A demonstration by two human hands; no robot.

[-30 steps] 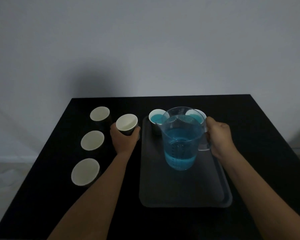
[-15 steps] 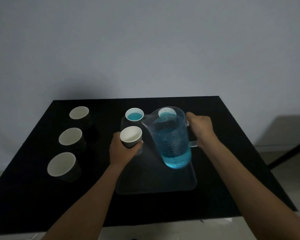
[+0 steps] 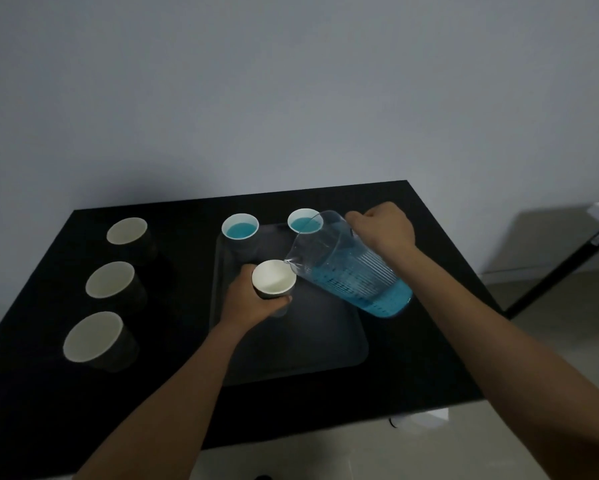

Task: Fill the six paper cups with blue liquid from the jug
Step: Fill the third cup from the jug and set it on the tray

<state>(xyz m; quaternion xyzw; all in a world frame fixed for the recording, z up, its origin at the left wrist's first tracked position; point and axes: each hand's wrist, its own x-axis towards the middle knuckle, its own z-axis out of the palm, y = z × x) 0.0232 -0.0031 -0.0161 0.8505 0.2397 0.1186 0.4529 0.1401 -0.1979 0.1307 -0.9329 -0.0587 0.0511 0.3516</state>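
Your right hand (image 3: pixel 381 226) grips the tilted jug (image 3: pixel 350 268), spout at 9 o'clock just over the cup (image 3: pixel 273 277) your left hand (image 3: pixel 253 299) holds.

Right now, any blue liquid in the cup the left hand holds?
No: the held cup shows only a white inside, and the jug is tilted with its spout at the rim, no stream visible.
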